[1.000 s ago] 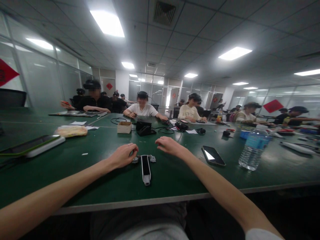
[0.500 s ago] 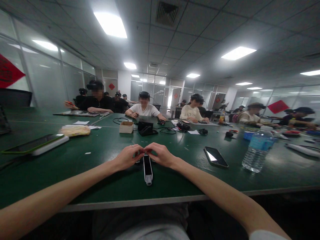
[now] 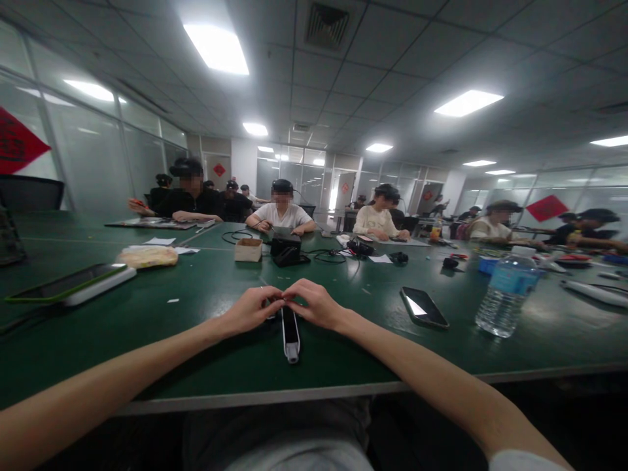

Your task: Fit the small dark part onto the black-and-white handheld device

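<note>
My left hand (image 3: pixel 254 307) and my right hand (image 3: pixel 315 303) meet fingertip to fingertip above the green table (image 3: pixel 206 366). Both are pinched closed around something too small to make out. Just below the fingertips lies a slim white device with a black top face (image 3: pixel 290 332), its narrow grey end toward me. The far end of this device is partly hidden under my fingers. Small dark parts show beside it, mostly covered by my hands.
To the right are a phone (image 3: pixel 424 307) and a water bottle (image 3: pixel 508 293). An open cardboard box (image 3: pixel 248 250) and a black stand (image 3: pixel 286 251) sit ahead. At left lie a green-edged tablet (image 3: pixel 63 282) and a plastic-wrapped packet (image 3: pixel 148 256). People work across the table.
My hands stay together, with the fingertips slightly lower over the device's far end. Across the table, the hand of the person in white has moved inward toward the black stand.
</note>
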`<move>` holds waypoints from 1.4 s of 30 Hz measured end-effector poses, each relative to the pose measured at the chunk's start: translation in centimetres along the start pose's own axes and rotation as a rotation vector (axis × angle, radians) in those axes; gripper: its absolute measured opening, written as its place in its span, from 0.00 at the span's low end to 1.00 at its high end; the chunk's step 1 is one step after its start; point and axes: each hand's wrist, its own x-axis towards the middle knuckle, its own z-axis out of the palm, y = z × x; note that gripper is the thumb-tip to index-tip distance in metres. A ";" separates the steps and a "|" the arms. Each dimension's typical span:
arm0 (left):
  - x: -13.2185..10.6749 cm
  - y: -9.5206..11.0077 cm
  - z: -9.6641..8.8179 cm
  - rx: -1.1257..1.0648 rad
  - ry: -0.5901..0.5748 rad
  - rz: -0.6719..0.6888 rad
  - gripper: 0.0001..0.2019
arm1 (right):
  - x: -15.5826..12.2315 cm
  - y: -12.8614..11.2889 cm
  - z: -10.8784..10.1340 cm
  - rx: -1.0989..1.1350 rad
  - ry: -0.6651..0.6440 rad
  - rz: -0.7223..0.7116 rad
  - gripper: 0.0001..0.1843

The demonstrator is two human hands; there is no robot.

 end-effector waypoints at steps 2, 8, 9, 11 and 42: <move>-0.1 0.0 -0.1 -0.010 -0.010 -0.001 0.14 | 0.0 -0.1 0.0 -0.018 -0.032 -0.005 0.05; 0.3 -1.0 -0.6 0.075 -0.021 0.030 0.13 | 0.0 0.1 0.0 -0.053 -0.076 0.013 0.04; 0.4 -1.3 -0.8 0.103 -0.022 0.037 0.13 | 0.0 0.3 -0.1 -0.055 -0.071 0.018 0.04; 0.5 -2.0 -1.2 0.154 -0.036 0.041 0.12 | -0.1 0.7 -0.3 -0.060 -0.070 0.033 0.05; 0.5 -2.5 -0.9 0.030 -0.165 -0.192 0.13 | -0.4 1.0 -0.3 -0.021 -0.239 0.142 0.06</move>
